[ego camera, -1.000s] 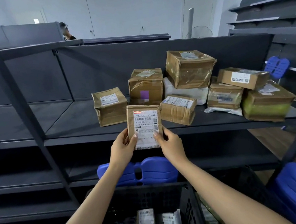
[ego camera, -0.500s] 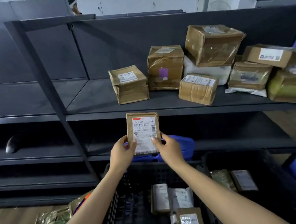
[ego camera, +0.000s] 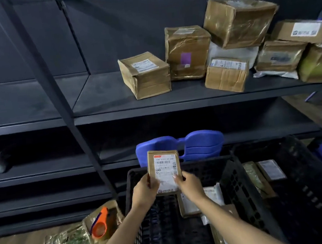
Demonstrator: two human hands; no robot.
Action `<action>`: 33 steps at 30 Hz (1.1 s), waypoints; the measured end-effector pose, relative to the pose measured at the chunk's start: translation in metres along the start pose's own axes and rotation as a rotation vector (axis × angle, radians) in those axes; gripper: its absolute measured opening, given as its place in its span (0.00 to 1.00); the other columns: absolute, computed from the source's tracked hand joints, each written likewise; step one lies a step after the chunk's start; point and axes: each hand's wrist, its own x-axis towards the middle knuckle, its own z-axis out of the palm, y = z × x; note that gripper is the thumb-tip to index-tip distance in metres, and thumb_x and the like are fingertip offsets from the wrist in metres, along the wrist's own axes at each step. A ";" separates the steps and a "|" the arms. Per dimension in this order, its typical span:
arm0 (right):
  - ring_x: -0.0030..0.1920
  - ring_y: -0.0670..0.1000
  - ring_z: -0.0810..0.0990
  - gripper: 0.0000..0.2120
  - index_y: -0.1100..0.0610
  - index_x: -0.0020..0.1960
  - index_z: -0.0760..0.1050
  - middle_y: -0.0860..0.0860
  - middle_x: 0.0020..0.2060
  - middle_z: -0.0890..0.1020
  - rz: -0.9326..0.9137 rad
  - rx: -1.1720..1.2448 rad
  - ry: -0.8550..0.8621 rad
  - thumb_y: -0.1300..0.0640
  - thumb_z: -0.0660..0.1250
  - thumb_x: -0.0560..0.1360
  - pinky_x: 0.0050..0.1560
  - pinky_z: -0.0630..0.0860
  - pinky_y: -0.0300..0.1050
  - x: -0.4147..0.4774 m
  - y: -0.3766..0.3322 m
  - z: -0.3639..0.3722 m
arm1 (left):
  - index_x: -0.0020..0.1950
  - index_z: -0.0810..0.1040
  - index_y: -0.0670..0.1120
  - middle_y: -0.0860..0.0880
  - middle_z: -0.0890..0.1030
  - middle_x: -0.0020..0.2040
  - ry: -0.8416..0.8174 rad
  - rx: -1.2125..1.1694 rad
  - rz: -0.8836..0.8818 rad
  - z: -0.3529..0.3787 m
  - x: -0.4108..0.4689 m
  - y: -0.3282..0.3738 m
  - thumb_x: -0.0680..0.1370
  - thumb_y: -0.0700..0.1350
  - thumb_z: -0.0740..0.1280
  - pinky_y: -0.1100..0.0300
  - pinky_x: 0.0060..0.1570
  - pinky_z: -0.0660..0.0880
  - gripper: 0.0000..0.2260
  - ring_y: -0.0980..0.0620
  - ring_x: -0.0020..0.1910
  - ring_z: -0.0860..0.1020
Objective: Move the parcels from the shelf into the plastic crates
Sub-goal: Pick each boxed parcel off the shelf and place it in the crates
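Here the small flat parcel (ego camera: 164,172) is held upright, label toward the camera, above the near black crate (ego camera: 229,174): left hand (ego camera: 143,191) and right hand (ego camera: 188,184) each pinch a lower side edge between thumb and fingers, presumably so the label stays readable before release. Compared with half a second earlier, the parcel has dropped from just under the shelf (ego camera: 174,102) edge to the crate rim; other boxes remain on the shelf.
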 end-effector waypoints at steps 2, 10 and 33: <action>0.52 0.54 0.80 0.15 0.56 0.60 0.78 0.54 0.53 0.83 0.062 -0.043 -0.029 0.50 0.60 0.80 0.40 0.68 0.43 0.009 0.015 0.013 | 0.55 0.76 0.46 0.53 0.79 0.40 -0.038 0.017 -0.025 0.015 0.007 -0.017 0.78 0.48 0.64 0.67 0.32 0.67 0.08 0.56 0.36 0.75; 0.57 0.54 0.78 0.15 0.55 0.63 0.75 0.53 0.59 0.80 0.260 -0.100 -0.148 0.53 0.57 0.81 0.45 0.69 0.40 0.054 0.091 0.080 | 0.64 0.73 0.46 0.48 0.81 0.55 -0.164 0.023 -0.230 0.083 0.046 -0.099 0.79 0.49 0.63 0.60 0.44 0.72 0.15 0.48 0.52 0.79; 0.44 0.49 0.80 0.04 0.55 0.46 0.77 0.49 0.44 0.82 0.230 -0.371 -0.007 0.58 0.63 0.77 0.42 0.76 0.41 0.091 0.175 0.146 | 0.72 0.63 0.39 0.42 0.73 0.67 -0.303 0.072 -0.313 0.176 0.088 -0.187 0.82 0.42 0.59 0.63 0.55 0.68 0.19 0.47 0.66 0.72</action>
